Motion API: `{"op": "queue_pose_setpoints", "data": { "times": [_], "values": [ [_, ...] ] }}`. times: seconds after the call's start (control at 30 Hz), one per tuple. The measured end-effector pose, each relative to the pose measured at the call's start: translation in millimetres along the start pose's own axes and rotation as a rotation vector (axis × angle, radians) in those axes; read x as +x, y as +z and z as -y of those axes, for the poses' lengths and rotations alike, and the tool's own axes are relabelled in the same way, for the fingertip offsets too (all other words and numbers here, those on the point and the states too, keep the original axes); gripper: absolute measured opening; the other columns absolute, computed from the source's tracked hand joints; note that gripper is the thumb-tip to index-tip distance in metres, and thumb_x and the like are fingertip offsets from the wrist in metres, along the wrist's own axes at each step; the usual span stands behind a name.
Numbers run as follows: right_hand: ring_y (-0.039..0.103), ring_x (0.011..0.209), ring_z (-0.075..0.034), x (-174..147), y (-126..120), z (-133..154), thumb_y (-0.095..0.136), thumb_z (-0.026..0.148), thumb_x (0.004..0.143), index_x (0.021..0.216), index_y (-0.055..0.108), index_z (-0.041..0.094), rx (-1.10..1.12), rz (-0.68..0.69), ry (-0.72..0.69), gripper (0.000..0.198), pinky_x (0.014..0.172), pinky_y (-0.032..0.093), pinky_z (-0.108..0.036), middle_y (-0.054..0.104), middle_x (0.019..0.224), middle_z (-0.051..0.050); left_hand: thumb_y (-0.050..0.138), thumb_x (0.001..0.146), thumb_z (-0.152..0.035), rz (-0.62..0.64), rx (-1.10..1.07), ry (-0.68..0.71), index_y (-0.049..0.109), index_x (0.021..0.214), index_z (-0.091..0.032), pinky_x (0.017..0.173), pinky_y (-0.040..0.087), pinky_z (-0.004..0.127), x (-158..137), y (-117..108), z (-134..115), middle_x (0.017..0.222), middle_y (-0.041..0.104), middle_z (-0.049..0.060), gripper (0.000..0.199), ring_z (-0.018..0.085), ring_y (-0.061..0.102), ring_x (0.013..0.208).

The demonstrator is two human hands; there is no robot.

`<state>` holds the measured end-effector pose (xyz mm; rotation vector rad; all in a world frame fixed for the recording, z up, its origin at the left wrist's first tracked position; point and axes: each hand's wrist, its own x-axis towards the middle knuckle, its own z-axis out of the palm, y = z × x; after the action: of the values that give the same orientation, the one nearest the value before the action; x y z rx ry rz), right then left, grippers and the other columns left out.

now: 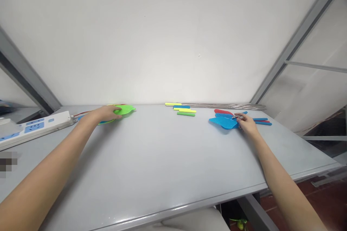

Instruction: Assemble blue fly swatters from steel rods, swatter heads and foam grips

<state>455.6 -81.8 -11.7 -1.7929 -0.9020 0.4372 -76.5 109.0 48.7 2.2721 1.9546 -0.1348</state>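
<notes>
At the table's back left, my left hand (108,113) is closed on a bright green leaf-shaped fly swatter head (126,109). Yellow, red and blue pieces show partly under that hand. Over on the right, my right hand (246,122) pinches a blue fly swatter (225,122) at its thin metal shaft, close to the leaf-shaped head. Beneath and behind it lie a red swatter head (222,111) and other blue pieces. Blue handles (261,123) stick out to the right of my right hand, with a red one between them.
Several yellow, blue and green handle tubes (185,114) lie at the back middle of the grey table (162,166). Thin metal rods (217,106) run along the wall (173,43). A white power strip (48,122) sits at the left. Metal frame posts stand at both sides.
</notes>
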Motion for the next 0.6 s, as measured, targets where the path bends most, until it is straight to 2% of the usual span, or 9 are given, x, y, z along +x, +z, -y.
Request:
{"op": "queue_pose_setpoints", "data": {
  "times": [0.1, 0.17, 0.27, 0.4, 0.53, 0.6],
  "values": [
    [0.036, 0.03, -0.007, -3.4, 1.9, 3.5, 0.051, 0.021, 0.062, 0.096, 0.059, 0.019, -0.135, 0.173, -0.075, 0.034, 0.031, 0.027, -0.018, 0.043, 0.043, 0.006, 0.05, 0.062, -0.045, 0.028, 0.007, -0.007, 0.042, 0.118, -0.023, 0.086, 0.034, 0.035, 1.3, 0.7, 0.4, 0.125, 0.04, 0.005, 0.062, 0.028, 0.039, 0.11],
    [0.036, 0.033, -0.006, -4.6, 3.6, 5.4, 0.053, 0.023, 0.062, 0.089, 0.061, 0.018, -0.206, 0.229, -0.158, 0.029, 0.034, 0.03, -0.018, 0.044, 0.045, 0.006, 0.05, 0.061, -0.047, 0.028, 0.004, -0.007, 0.042, 0.119, -0.023, 0.086, 0.033, 0.035, 2.5, 1.5, 1.2, 0.125, 0.04, 0.005, 0.063, 0.028, 0.038, 0.11],
    [0.043, 0.043, -0.007, -4.5, 6.1, 5.9, 0.056, 0.018, 0.058, 0.076, 0.062, 0.017, -0.204, 0.185, -0.231, 0.019, 0.041, 0.035, -0.017, 0.052, 0.054, 0.003, 0.05, 0.061, -0.048, 0.024, 0.001, 0.0, 0.042, 0.119, -0.023, 0.087, 0.033, 0.035, 2.9, 2.2, 1.5, 0.124, 0.041, 0.005, 0.064, 0.028, 0.038, 0.11],
    [0.04, 0.035, -0.006, -3.8, 7.4, 3.2, 0.051, 0.022, 0.065, 0.075, 0.059, 0.016, -0.13, 0.127, -0.229, 0.015, 0.036, 0.033, -0.019, 0.056, 0.058, 0.001, 0.048, 0.063, -0.046, 0.041, 0.012, 0.006, 0.04, 0.12, -0.021, 0.087, 0.032, 0.035, 1.2, 1.2, 0.9, 0.125, 0.039, 0.006, 0.063, 0.027, 0.037, 0.111],
    [0.049, 0.043, -0.009, -3.4, 3.1, 4.5, 0.046, 0.032, 0.071, 0.073, 0.058, 0.014, -0.055, -0.064, -0.265, 0.021, 0.038, 0.036, -0.019, 0.061, 0.069, -0.005, 0.046, 0.064, -0.046, 0.042, 0.017, 0.02, 0.039, 0.12, -0.019, 0.088, 0.031, 0.034, 0.6, 0.6, 1.3, 0.128, 0.036, 0.007, 0.063, 0.026, 0.036, 0.112],
    [0.052, 0.046, -0.012, -3.2, -0.7, 6.3, 0.046, 0.034, 0.072, 0.078, 0.059, 0.013, -0.064, -0.175, -0.271, 0.025, 0.041, 0.039, -0.021, 0.061, 0.066, -0.006, 0.045, 0.064, -0.046, 0.044, 0.02, 0.018, 0.038, 0.121, -0.019, 0.088, 0.031, 0.034, 1.1, 1.0, 1.5, 0.128, 0.036, 0.007, 0.064, 0.026, 0.036, 0.112]
  ]
}}
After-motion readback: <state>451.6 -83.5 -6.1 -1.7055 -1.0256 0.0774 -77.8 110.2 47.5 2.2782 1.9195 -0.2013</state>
